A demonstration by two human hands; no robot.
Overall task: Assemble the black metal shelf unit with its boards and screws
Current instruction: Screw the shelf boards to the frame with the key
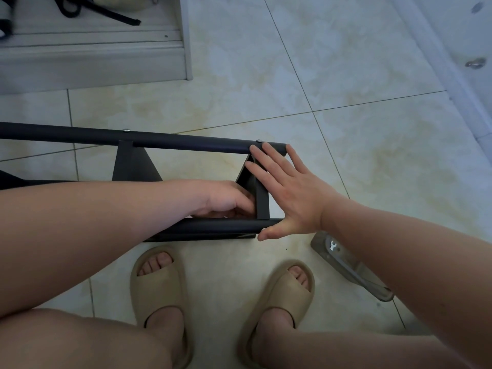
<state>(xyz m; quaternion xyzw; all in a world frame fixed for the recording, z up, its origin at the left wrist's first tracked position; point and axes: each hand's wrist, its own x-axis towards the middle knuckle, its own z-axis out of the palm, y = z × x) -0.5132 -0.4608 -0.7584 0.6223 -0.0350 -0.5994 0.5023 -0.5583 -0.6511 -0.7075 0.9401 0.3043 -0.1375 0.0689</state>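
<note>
The black metal shelf frame (186, 141) lies on its side on the tiled floor, with two round tubes running left to right and black shelf boards (133, 166) standing between them. Silver screw heads (258, 140) show on the far tube. My right hand (287, 193) lies flat with straight fingers against the frame's right end, fingertips on the far tube, thumb on the near tube (213, 226). My left hand (229, 198) reaches inside the frame beside the end board (262, 198), fingers curled; whatever they hold is hidden.
A clear plastic bag (346, 265) with a small silver wrench lies on the floor to the right. A grey board (93, 57) with black parts on it lies at the upper left. My feet in beige slippers (159, 288) stand just below the frame.
</note>
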